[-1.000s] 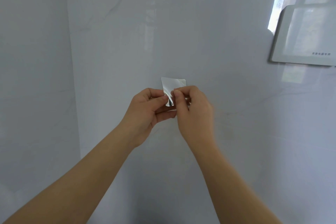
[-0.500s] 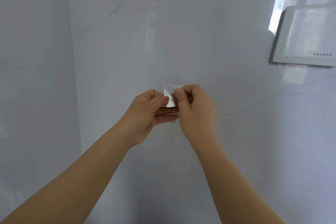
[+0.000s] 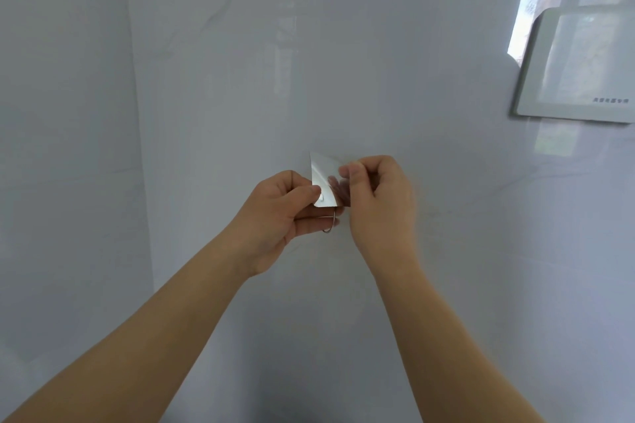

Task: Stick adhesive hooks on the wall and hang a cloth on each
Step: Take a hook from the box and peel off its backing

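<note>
Clear adhesive hook [image 3: 323,177], wire end down

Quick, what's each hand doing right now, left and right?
Left hand: closed, pinching the adhesive hook at its lower corner.
Right hand: closed, pinching the same hook's right edge.

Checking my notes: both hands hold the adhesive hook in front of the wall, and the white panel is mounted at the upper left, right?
No: the head view shows the white panel at the upper right, not left. The left hand and right hand do both hold the adhesive hook in front of the wall.
</note>
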The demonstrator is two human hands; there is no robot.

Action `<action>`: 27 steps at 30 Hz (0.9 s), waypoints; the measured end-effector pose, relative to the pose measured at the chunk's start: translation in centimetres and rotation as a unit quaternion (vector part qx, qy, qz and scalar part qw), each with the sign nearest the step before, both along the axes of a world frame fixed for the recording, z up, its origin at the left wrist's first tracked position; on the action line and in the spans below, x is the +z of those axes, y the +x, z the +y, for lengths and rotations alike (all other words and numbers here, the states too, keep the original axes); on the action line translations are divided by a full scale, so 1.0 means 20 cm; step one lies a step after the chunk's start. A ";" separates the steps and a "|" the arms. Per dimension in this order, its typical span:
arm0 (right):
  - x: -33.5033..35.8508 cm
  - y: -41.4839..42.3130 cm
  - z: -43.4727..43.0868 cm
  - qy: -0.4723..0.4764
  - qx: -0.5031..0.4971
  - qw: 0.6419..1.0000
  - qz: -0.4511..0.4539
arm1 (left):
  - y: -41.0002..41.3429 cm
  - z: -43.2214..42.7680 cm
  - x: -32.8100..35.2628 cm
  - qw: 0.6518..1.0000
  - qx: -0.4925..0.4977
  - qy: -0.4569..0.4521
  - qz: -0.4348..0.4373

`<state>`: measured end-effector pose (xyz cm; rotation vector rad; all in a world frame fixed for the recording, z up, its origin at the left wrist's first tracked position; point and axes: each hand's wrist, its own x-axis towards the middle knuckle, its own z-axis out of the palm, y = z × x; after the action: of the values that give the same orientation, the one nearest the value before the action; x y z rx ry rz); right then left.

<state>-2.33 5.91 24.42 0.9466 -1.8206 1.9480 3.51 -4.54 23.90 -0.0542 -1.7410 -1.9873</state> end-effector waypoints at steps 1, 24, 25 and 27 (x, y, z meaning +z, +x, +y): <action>0.00 -0.01 0.00 -0.019 0.005 1.000 -0.014 | 0.00 0.00 0.00 1.000 0.001 -0.001 0.001; 0.11 -0.06 0.04 -0.159 -0.036 0.982 -0.091 | -0.02 -0.13 -0.04 0.995 -0.050 0.089 0.014; 0.11 -0.06 0.04 -0.167 -0.045 0.981 -0.086 | -0.02 -0.13 -0.04 0.995 -0.048 0.091 0.015; 0.12 -0.05 0.05 -0.186 -0.062 0.978 -0.076 | -0.02 -0.14 -0.04 0.994 -0.042 0.100 0.017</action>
<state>-3.33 6.87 26.83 0.5663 -1.4690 2.2232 3.09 -7.35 23.11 -0.0940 -1.5339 -2.1983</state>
